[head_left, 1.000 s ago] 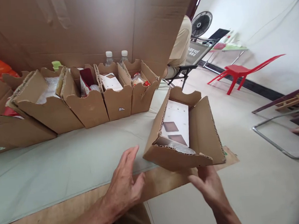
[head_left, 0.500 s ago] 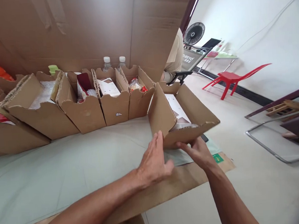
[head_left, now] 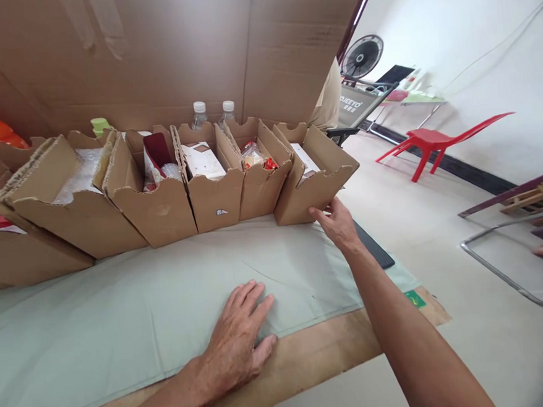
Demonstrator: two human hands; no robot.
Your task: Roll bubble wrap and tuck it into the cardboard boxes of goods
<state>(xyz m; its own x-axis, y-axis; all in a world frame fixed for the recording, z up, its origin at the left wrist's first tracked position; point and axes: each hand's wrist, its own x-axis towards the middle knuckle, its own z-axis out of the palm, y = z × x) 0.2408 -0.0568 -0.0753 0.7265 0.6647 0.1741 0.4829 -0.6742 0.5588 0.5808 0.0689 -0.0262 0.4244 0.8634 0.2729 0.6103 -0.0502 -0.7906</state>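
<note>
My right hand [head_left: 337, 222] grips the lower right corner of an open-topped cardboard box [head_left: 305, 195], thumb on its front face and the other fingers partly hidden along its side. This box stands on the cloth at the right end of the row, with a white packet [head_left: 305, 160] inside. Flat on the pale green cloth [head_left: 175, 291] near the table's front edge rests my left hand [head_left: 238, 330], fingers spread and holding nothing. Left of the gripped box is a cardboard box [head_left: 259, 195] with red-wrapped items [head_left: 269, 163], then another box [head_left: 216, 201] holding a white packet [head_left: 203, 160].
More cardboard boxes [head_left: 158, 211] continue leftward, with bubble wrap [head_left: 81, 173] in one. A tall cardboard panel [head_left: 172, 55] and two bottles [head_left: 200, 117] stand behind. A dark flat device [head_left: 374, 246] lies at the table's right edge. A red chair [head_left: 427, 140] is on the floor beyond.
The box at the right has moved left and away from me, from tilted to standing against the row. My left hand has left it and come down onto the cloth; my right hand stayed on it.
</note>
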